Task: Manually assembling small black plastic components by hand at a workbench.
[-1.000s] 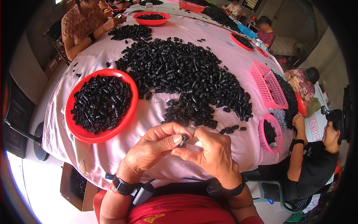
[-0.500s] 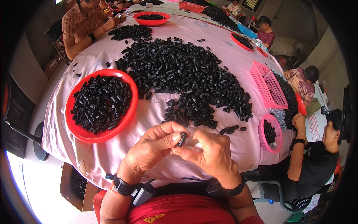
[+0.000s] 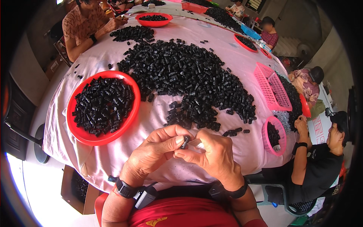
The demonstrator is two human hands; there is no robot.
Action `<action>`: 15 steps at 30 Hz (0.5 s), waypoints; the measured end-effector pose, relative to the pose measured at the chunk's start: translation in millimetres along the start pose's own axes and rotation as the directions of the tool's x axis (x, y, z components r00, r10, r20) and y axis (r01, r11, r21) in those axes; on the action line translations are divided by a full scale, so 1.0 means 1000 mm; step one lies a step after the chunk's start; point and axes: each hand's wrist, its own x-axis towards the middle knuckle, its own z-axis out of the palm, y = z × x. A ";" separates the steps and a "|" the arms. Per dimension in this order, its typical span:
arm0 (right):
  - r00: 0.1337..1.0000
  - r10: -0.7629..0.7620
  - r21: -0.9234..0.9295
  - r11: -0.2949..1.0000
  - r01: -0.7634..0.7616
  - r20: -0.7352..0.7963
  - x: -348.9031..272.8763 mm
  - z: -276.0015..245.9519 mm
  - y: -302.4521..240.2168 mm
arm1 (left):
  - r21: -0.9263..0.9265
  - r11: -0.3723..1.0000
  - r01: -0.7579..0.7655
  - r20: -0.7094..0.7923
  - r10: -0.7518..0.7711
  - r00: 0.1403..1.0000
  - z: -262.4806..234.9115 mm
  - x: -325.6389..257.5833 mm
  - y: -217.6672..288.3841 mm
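Between its thumb and forefinger, my left hand (image 3: pixel 157 146) pinches a small black cylindrical plastic part (image 3: pixel 184 142). My right hand (image 3: pixel 213 155) is closed right beside that part, its thumb near the left fingertips. A whitish bit (image 3: pixel 199 145) shows inside the right grip; its kind I cannot make out. Both hands are over the near edge of the table, just short of a large loose heap of similar black parts (image 3: pixel 181 68). A red round basin (image 3: pixel 70 122) filled with the same parts stands to the left of my left hand.
On the right are a pink round basket (image 3: pixel 278 152) and a pink rectangular basket (image 3: pixel 266 81). A red basin (image 3: pixel 141 22) stands far back. Co-workers sit around the pink-covered table (image 3: pixel 113 159), one close on the right (image 3: pixel 317 159). A cardboard box (image 3: pixel 72 196) is on the floor, lower left.
My hands stay almost in place; the black part is tilted slightly differently in the left fingers. The co-worker on the right has shifted their hands a little.
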 end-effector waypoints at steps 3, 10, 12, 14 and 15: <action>1.000 0.007 0.013 1.000 -0.007 -0.008 -0.001 0.001 0.001 | -0.006 1.000 0.002 -0.009 -0.002 1.000 0.003 0.000 0.001; 1.000 -0.001 0.017 1.000 0.001 -0.011 0.000 0.001 0.000 | -0.026 1.000 0.006 0.068 -0.004 0.998 -0.008 0.000 -0.001; 1.000 0.003 0.019 1.000 -0.003 -0.005 0.000 0.001 0.000 | -0.024 1.000 0.010 0.068 -0.008 0.998 -0.008 0.001 -0.001; 1.000 0.016 0.026 1.000 -0.016 0.001 0.000 0.001 0.000 | -0.021 1.000 0.013 0.069 -0.011 0.998 -0.008 0.001 -0.001; 1.000 0.016 0.025 1.000 -0.016 0.000 0.000 0.001 0.000 | -0.013 1.000 0.007 0.062 -0.006 0.998 -0.007 0.001 -0.001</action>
